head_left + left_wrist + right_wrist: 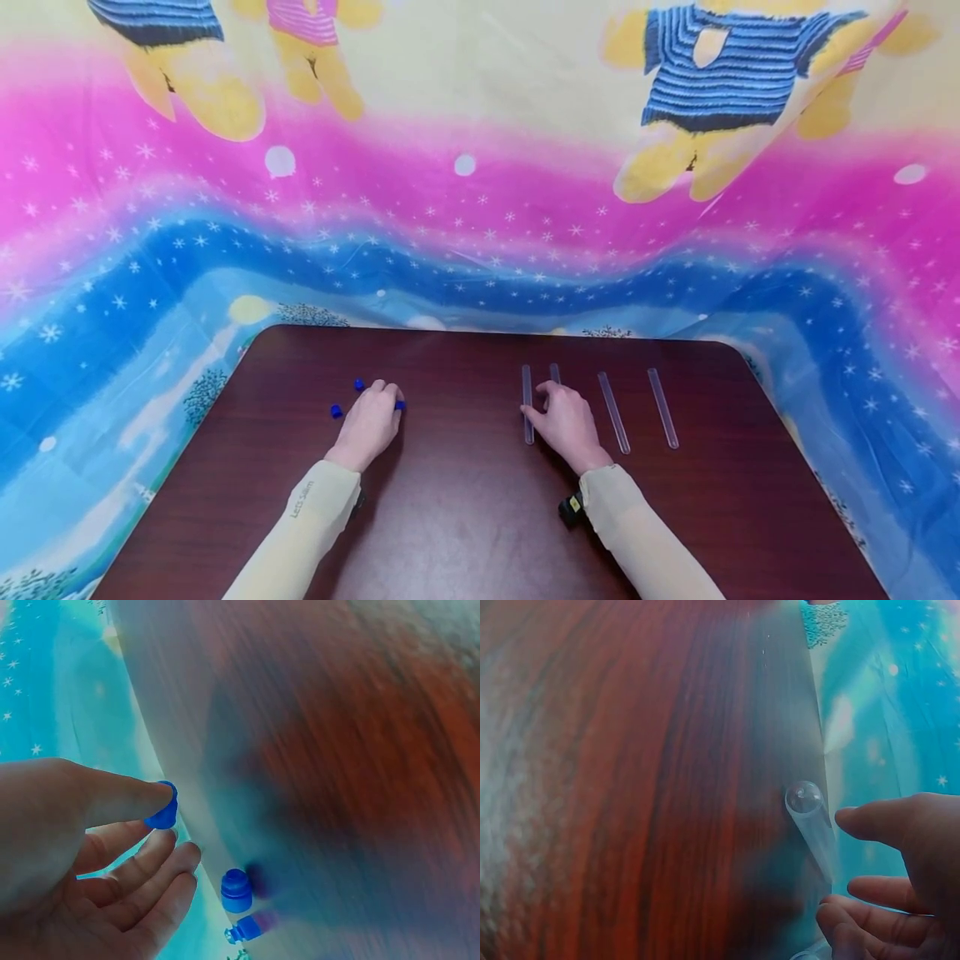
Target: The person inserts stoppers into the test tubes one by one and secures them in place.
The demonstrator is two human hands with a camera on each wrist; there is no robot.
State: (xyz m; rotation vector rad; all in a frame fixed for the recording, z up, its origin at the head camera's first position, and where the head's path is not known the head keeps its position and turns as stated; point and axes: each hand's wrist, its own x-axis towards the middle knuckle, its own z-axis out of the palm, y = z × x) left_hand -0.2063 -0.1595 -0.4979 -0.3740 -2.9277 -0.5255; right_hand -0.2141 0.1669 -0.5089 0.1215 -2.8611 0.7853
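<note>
Item: four clear tubes (614, 412) on bench (465, 517); light, slippery, likely brittle, best gripped mid-length. Right hand (567, 423) rested relaxed on them; left hand (370, 423) pinched a blue cap (163, 811).

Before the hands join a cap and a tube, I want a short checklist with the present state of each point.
1. Left hand touches a blue cap: ok.
2. Cap firmly pinched: cannot tell.
3. Right hand over a clear tube: ok.
4. Tube gripped and lifted off the table: not ok.
5. Spare caps within reach: ok.
6. Other tubes lying apart: ok.
</note>
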